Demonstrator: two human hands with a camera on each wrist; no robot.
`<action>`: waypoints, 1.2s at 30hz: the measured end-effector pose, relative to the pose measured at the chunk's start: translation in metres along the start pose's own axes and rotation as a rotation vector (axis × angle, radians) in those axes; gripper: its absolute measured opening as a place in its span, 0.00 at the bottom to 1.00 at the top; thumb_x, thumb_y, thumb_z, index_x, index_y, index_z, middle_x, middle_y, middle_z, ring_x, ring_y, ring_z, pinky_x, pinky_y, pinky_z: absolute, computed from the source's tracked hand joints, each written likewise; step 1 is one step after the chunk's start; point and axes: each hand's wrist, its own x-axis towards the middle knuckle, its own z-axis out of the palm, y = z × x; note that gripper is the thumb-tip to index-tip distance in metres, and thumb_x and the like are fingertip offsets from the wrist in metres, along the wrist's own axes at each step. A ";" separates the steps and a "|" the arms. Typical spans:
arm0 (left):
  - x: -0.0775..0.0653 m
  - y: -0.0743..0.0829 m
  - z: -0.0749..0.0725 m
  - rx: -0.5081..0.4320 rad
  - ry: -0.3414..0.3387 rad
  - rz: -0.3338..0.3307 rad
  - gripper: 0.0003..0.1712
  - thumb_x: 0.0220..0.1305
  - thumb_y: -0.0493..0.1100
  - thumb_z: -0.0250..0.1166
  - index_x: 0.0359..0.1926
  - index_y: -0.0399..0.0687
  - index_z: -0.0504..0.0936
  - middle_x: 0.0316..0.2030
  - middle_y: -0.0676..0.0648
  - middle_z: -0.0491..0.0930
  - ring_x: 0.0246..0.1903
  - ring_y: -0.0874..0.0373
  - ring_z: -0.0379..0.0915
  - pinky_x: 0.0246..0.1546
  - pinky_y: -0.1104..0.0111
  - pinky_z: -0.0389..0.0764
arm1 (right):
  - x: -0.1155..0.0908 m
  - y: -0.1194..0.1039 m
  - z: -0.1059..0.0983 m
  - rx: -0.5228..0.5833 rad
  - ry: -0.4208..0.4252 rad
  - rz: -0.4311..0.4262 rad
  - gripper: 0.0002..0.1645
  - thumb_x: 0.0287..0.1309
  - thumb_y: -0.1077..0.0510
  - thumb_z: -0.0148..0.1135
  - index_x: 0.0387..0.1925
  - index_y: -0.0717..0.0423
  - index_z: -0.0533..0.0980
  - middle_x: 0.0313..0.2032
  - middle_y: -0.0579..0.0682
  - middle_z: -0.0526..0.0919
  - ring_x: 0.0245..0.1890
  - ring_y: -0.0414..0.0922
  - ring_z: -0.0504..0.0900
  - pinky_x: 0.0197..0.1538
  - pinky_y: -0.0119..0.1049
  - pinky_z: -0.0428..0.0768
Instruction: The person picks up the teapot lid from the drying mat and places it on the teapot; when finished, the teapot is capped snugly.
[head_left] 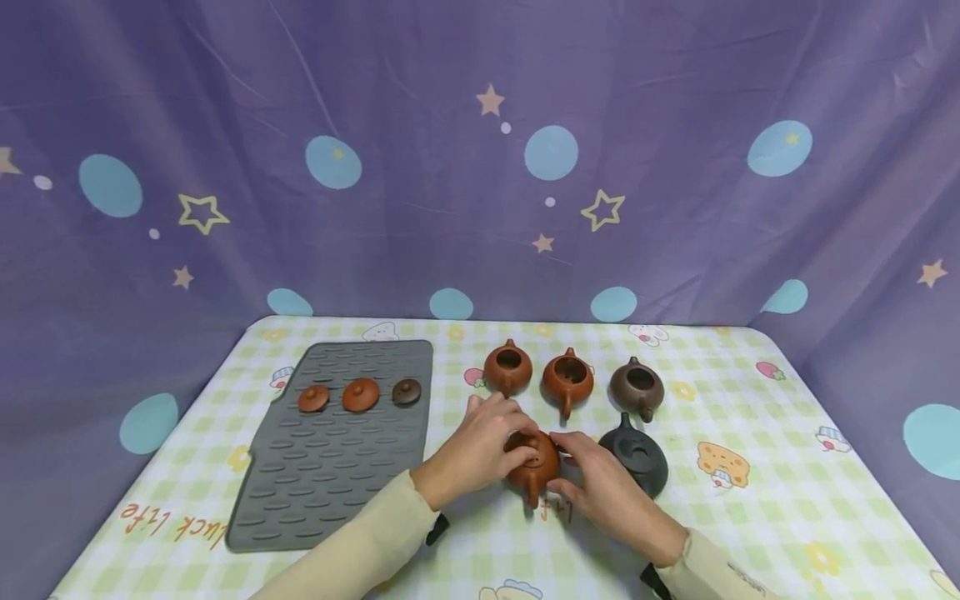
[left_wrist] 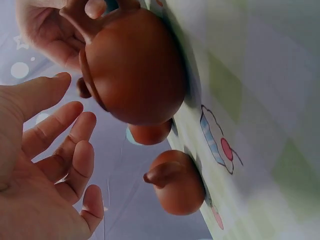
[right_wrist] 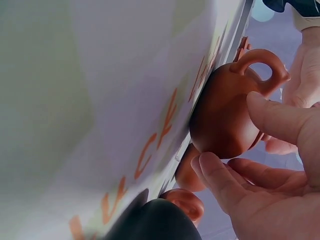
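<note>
A reddish-brown clay teapot (head_left: 547, 468) stands on the tablecloth between my hands. Its lid with a round knob (left_wrist: 83, 88) sits on top. My right hand (head_left: 611, 492) grips the pot's side, with the thumb (right_wrist: 267, 116) on the body below the looped handle (right_wrist: 260, 56). Over the lid is my left hand (head_left: 480, 442); its fingers (left_wrist: 55, 155) are loosely bent and apart from the knob in the left wrist view. Just right of the pot, partly behind my right hand, stands a black teapot (head_left: 647, 467).
Behind stand a small orange-brown teapot (head_left: 491, 372), another reddish teapot (head_left: 553, 385) and a dark brown teapot (head_left: 626, 396), all lidless. On the left, a grey mat (head_left: 330, 467) bears an orange lid (head_left: 312, 399), a wider orange lid (head_left: 361, 396) and a dark lid (head_left: 406, 392).
</note>
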 end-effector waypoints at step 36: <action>-0.041 -0.059 -0.047 0.095 0.103 -0.219 0.14 0.51 0.43 0.74 0.41 0.53 0.84 0.37 0.55 0.78 0.41 0.54 0.70 0.42 0.50 0.61 | -0.011 -0.002 -0.037 -0.032 0.200 -0.033 0.38 0.44 0.61 0.75 0.58 0.59 0.71 0.49 0.53 0.77 0.43 0.50 0.82 0.46 0.37 0.77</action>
